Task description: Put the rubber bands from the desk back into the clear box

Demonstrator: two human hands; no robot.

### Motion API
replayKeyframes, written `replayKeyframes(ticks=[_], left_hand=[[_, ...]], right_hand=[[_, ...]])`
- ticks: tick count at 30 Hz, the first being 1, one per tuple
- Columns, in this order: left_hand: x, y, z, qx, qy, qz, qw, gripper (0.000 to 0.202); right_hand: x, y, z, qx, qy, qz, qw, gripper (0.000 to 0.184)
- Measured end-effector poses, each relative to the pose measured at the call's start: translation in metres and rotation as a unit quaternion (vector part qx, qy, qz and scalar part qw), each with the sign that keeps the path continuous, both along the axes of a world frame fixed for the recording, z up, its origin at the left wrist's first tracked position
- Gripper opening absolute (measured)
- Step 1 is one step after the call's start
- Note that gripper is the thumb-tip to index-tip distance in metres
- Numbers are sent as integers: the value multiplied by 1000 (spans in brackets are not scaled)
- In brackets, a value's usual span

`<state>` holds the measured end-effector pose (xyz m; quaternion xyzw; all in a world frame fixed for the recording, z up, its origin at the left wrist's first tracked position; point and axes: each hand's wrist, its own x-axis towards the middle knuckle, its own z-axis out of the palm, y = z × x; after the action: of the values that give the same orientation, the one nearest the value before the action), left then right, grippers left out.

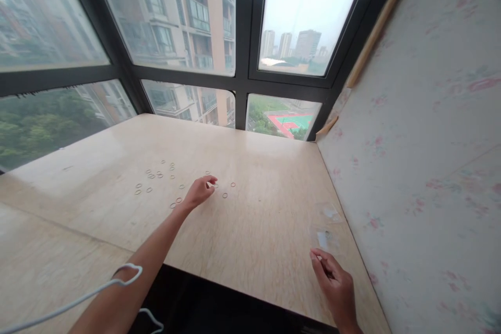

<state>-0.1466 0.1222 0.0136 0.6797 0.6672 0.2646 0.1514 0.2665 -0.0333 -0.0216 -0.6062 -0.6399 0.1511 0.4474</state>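
Thin rings (149, 190) lie scattered on the counter (274, 250), mostly left of its middle and well in from the near edge; a few overlap, most lie apart, a spacing that probably leaves each one free to fingertips; two rings, a red ring (233, 185) and a dark ring (225, 195), lie just right of the left hand (201, 190), apart from the looser group on its other side.

Left hand: reaches across from the near edge, fingers curled, thumb and index set in a narrow pinch with a gap behind the tips; the posture seems suited to something so thin and flat; a pale ring (216, 186) shows right at the tips (held or merely lying beneath, cannot tell).

Right hand (334, 279): at the counter's near right corner, fingers folded, thumb and index tips nearly together; whether anything is between them cannot be told; two clear packets, a far packet (330, 212) and a near packet (323, 238), lie by the right edge along the wall (426, 177), presumably to keep them clear of the rings.

Hard to make out: packet outlines fade into the counter; the near one shows a white patch and a small round shape, contents uncertain; the left palm is turned from view; the right wrist and a white cable (131, 276) are cut off by the frame.
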Motion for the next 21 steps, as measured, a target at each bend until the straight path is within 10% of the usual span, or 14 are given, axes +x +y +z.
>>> replayKeyframes(ticks=[11,21], left_hand=[[7,18,21,-71,188,-97,975,16],[49,19,37,-50,161,-151,974,7]], right_hand=[[1,1,-2,-23,36,-9,999,33],[-1,2,0,-17,46,11,999,29]])
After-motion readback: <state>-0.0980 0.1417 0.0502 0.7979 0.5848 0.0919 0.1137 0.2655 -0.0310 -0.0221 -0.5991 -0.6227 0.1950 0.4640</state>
